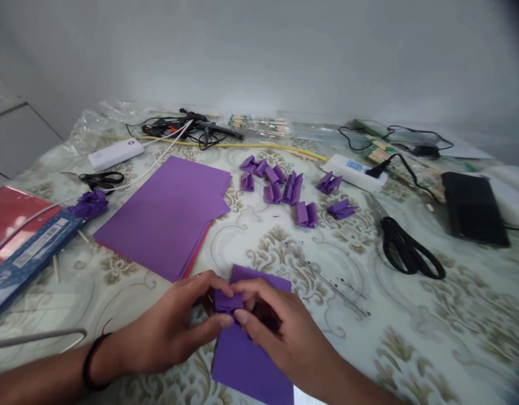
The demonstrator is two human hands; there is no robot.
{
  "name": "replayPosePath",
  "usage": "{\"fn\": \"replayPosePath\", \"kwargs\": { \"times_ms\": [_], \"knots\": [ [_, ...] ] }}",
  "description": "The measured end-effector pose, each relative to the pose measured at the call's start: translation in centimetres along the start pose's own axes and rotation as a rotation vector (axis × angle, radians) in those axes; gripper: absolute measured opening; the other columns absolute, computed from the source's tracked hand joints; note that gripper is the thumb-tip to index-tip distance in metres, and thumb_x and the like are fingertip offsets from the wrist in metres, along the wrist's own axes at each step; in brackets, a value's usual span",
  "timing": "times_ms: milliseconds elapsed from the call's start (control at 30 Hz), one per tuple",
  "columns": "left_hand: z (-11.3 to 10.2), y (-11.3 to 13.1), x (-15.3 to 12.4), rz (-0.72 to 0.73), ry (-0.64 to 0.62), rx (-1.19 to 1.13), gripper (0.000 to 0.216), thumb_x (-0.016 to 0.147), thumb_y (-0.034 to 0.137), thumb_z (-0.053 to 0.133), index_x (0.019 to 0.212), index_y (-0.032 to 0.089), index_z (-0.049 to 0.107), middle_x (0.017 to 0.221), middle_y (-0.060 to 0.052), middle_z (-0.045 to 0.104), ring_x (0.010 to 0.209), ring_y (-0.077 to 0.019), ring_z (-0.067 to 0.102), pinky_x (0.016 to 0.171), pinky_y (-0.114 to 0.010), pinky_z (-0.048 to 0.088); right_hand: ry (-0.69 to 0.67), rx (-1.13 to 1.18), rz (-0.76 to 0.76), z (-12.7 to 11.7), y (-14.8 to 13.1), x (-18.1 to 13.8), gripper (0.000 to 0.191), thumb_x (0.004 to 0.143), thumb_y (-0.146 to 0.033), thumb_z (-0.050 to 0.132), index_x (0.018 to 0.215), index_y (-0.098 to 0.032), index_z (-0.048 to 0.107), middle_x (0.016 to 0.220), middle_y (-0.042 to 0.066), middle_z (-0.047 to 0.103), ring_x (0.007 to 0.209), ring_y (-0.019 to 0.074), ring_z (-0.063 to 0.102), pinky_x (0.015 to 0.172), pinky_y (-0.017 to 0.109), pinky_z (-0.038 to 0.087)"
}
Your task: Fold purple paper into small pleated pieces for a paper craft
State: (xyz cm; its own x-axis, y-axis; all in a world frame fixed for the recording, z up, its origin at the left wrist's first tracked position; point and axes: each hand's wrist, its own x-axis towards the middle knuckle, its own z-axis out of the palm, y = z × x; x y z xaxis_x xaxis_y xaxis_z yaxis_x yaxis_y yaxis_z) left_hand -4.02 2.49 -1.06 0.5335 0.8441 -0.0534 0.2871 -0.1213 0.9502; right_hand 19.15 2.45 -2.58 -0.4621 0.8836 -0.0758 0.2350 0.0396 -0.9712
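Between my two hands is a small folded piece of purple paper (229,300), flattened into layers. My left hand (175,320) pinches its left side with thumb and index finger. From the right, my right hand (280,320) grips the same piece, fingertips close to those of the left. Beneath both hands lies a purple paper sheet (253,360), partly covered by them. Farther back sit several folded purple paper pieces (292,187). A stack of purple paper (162,214) with a red sheet under it rests to the left of them.
Black-handled scissors (411,250) lie at right, near a white power strip (354,171) and a black phone-like device (474,208). At left are a white power bank (116,153), smaller scissors (101,180), crumpled purple paper (89,204) and a red-and-blue packet (27,247). A clear ruler (326,279) lies mid-table.
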Motion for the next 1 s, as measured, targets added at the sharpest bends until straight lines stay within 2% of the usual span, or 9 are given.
{"fn": "replayPosePath", "kwargs": {
  "times_ms": [167, 300, 400, 500, 600, 767, 900, 1000],
  "knots": [
    [0.4, -0.3, 0.0, 0.007, -0.008, 0.024, 0.02, 0.106, 0.03, 0.062, 0.125, 0.026, 0.065, 0.108, -0.005, 0.075, 0.093, -0.0201, 0.072, 0.081, -0.03, 0.057, -0.011, -0.001, 0.011, -0.2, 0.0, -0.1, 0.023, 0.107, -0.036, 0.054, 0.111, -0.02, 0.07, 0.07, -0.002, 0.067, 0.062, 0.0144, 0.063, 0.058, 0.026, 0.049],
    [0.5, -0.2, 0.1, 0.027, -0.004, -0.035, 0.024, 0.106, 0.024, 0.06, 0.13, 0.027, 0.059, 0.116, -0.006, 0.074, 0.103, -0.0207, 0.073, 0.089, -0.032, 0.059, -0.015, 0.002, 0.022, -0.1, 0.1, 0.1, 0.029, 0.11, -0.038, 0.048, 0.092, -0.021, 0.064, 0.062, -0.004, 0.062, 0.055, 0.0125, 0.059, 0.055, 0.025, 0.045],
    [0.5, 0.0, 0.1, 0.061, 0.017, -0.022, 0.028, 0.105, 0.019, 0.06, 0.131, 0.028, 0.055, 0.119, -0.006, 0.07, 0.105, -0.0193, 0.071, 0.089, -0.03, 0.059, 0.001, 0.043, 0.052, 0.0, 0.3, 0.1, 0.025, 0.109, -0.038, 0.05, 0.094, -0.022, 0.062, 0.062, -0.005, 0.06, 0.054, 0.0119, 0.056, 0.053, 0.024, 0.044],
    [0.5, -0.2, 0.0, 0.091, 0.098, 0.069, 0.02, 0.101, 0.017, 0.066, 0.116, 0.027, 0.057, 0.103, -0.001, 0.065, 0.089, -0.0155, 0.064, 0.079, -0.025, 0.057, 0.052, 0.17, 0.133, 0.3, 0.3, 0.0, 0.014, 0.104, -0.037, 0.059, 0.1, -0.024, 0.056, 0.066, -0.007, 0.059, 0.054, 0.0119, 0.056, 0.049, 0.022, 0.045],
    [0.7, -0.9, -0.2, 0.057, 0.182, 0.09, 0.016, 0.099, 0.019, 0.068, 0.106, 0.025, 0.055, 0.089, 0.003, 0.056, 0.074, -0.0129, 0.054, 0.068, -0.022, 0.052, 0.083, 0.207, 0.172, 0.4, 0.1, 0.0, 0.02, 0.099, -0.036, 0.066, 0.091, -0.025, 0.052, 0.066, -0.007, 0.057, 0.054, 0.0114, 0.055, 0.047, 0.021, 0.044],
    [1.2, -1.5, -0.1, -0.085, 0.188, -0.1, 0.018, 0.102, 0.029, 0.066, 0.104, 0.026, 0.049, 0.082, 0.006, 0.051, 0.067, -0.012, 0.055, 0.061, -0.021, 0.053, 0.086, 0.106, 0.108, 0.2, -0.1, 0.2, 0.017, 0.097, -0.033, 0.067, 0.086, -0.023, 0.06, 0.07, -0.004, 0.058, 0.056, 0.0115, 0.054, 0.05, 0.023, 0.044],
    [1.1, -1.2, 0.4, -0.067, 0.23, -0.068, 0.017, 0.097, 0.026, 0.07, 0.096, 0.024, 0.053, 0.075, 0.007, 0.05, 0.064, -0.0112, 0.051, 0.057, -0.019, 0.046, 0.099, 0.051, 0.059, 0.2, 0.0, 0.3, 0.016, 0.096, -0.03, 0.068, 0.083, -0.022, 0.063, 0.071, -0.003, 0.057, 0.06, 0.0126, 0.056, 0.053, 0.024, 0.045],
    [1.0, -1.3, 0.4, -0.061, 0.192, -0.047, 0.013, 0.1, 0.027, 0.068, 0.096, 0.023, 0.057, 0.075, 0.006, 0.057, 0.065, -0.0122, 0.054, 0.06, -0.021, 0.046, 0.102, 0.002, 0.02, 0.3, 0.0, 0.4, 0.016, 0.095, -0.027, 0.069, 0.081, -0.022, 0.063, 0.07, -0.003, 0.057, 0.062, 0.0131, 0.057, 0.056, 0.024, 0.046]
  ]
}}
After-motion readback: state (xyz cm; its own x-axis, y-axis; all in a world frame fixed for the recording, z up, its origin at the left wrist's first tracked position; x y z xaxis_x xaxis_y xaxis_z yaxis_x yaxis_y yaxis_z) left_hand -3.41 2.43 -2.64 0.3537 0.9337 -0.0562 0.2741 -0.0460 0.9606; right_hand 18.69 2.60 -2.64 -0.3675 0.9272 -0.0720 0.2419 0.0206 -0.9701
